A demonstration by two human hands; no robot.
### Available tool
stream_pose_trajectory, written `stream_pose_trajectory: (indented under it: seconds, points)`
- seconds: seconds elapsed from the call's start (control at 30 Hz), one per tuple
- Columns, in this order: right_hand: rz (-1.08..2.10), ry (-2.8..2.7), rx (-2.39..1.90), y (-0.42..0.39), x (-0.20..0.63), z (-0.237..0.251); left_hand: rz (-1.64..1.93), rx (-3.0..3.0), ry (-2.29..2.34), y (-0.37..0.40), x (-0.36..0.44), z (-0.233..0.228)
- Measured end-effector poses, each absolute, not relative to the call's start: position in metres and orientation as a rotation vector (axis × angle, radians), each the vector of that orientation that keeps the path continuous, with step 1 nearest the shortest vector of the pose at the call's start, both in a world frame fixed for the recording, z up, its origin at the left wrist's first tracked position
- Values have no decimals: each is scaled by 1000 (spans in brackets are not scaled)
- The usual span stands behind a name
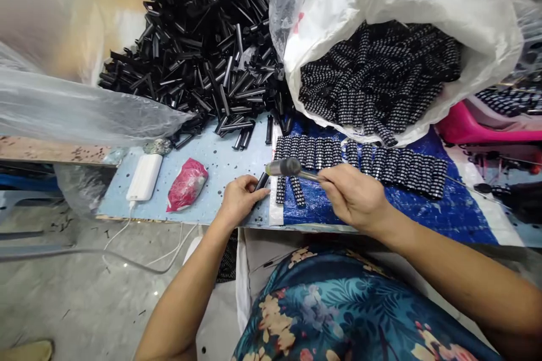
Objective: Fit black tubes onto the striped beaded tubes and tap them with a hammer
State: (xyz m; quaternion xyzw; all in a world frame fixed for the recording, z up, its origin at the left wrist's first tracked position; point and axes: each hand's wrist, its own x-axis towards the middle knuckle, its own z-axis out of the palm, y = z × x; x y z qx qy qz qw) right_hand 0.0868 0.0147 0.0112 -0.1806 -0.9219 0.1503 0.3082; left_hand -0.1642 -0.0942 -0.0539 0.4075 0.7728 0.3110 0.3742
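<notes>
My left hand pinches a short black tube at the near edge of the light blue board. My right hand grips the handle of a small hammer, whose grey head hovers just above that tube. Two studded black sleeves lie just right of the tube on the blue tarp. A long row of studded sleeves runs across the tarp behind my right hand.
A big heap of plain black tubes spills from clear plastic at the back. A white sack holds many studded sleeves. A white power bank and a red packet lie on the board's left. A pink tub stands right.
</notes>
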Motion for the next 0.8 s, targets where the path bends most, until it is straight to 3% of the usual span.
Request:
stream_pose_trajectory:
  seconds: [0.17, 0.33, 0.5, 0.67, 0.8]
  points:
    - [209, -2799, -576, 19, 49, 2, 750, 1053, 1997, -94, -164, -51]
    - [366, -2592, -257, 3, 49, 5, 634, 1066, 1916, -81, -178, -48]
    - [288, -2829, -236, -13, 51, 1, 534, 1027, 1867, -66, -182, -52]
    - [417, -2662, -202, 0, 107, -7, 520, 1146, 1939, -80, -181, -31]
    - [217, -2792, -356, 17, 188, -24, 365, 1216, 1667, -135, -212, 2]
